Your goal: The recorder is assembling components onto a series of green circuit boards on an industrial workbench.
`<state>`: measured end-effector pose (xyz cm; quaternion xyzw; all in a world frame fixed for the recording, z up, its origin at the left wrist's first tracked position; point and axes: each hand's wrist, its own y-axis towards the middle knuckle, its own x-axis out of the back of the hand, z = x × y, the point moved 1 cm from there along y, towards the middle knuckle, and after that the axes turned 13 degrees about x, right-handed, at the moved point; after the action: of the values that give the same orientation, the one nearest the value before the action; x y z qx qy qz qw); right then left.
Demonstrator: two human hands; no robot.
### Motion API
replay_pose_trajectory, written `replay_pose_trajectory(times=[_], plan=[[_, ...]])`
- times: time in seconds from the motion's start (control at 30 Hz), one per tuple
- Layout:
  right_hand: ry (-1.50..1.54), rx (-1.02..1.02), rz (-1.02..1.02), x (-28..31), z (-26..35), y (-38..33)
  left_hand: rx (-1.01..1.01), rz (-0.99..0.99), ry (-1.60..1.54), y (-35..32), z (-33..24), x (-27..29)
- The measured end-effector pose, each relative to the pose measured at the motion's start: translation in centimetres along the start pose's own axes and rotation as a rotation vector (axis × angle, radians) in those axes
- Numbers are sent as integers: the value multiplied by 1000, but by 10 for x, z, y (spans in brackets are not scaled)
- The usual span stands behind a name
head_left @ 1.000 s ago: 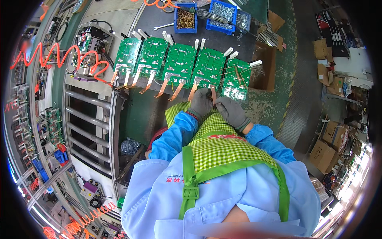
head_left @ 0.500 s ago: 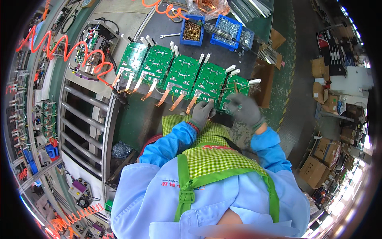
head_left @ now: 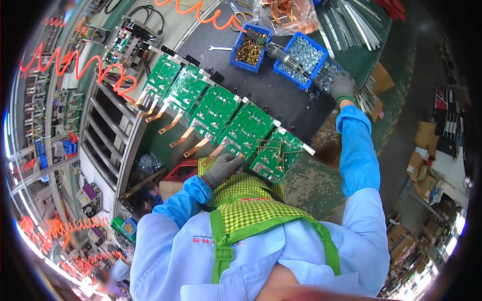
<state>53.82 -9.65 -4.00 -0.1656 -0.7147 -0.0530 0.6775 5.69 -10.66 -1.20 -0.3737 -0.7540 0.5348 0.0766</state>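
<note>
At far left, an open electronic assembly stood beyond a roller conveyor. To its right, a row of green circuit boards, five in number, ran aslant from upper left to lower right along the near edge of a dark work surface. Copper strips projected from the near ends of the boards toward the person.

A wrench lay beyond the row. The left hand, in a grey glove, was at the near edge of the fourth board, fingers bent and close together; whether anything was gripped between them could not be told. Farther off stood a blue bin of brass-coloured fasteners.

On the fifth board, thin copper-coloured pieces lay crossed. Above it in the view, a power driver rested across the bins, over a second blue bin filled with silver hardware.

At right, the arm was extended. The right hand, also gloved, was at a tray of small metal parts, its fingers directed away from the person. The fingertips were not clear, and their spread or any hold could not be determined. Long metal strips lay beyond it.
</note>
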Motion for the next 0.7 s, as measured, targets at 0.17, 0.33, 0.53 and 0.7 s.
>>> replay_pose_trajectory(times=[0.17,0.33,0.53,0.7], plan=[[-48,74,152,-7,-2,28,-3,-32,-113,5,11,-4],[92,169,25,0,-10,37,18,-129,-163,4,15,-5],[343,228,-146,22,-11,57,-11,-122,-137,6,18,-8],[106,581,-180,-5,26,97,0,-175,-234,-3,7,-23]])
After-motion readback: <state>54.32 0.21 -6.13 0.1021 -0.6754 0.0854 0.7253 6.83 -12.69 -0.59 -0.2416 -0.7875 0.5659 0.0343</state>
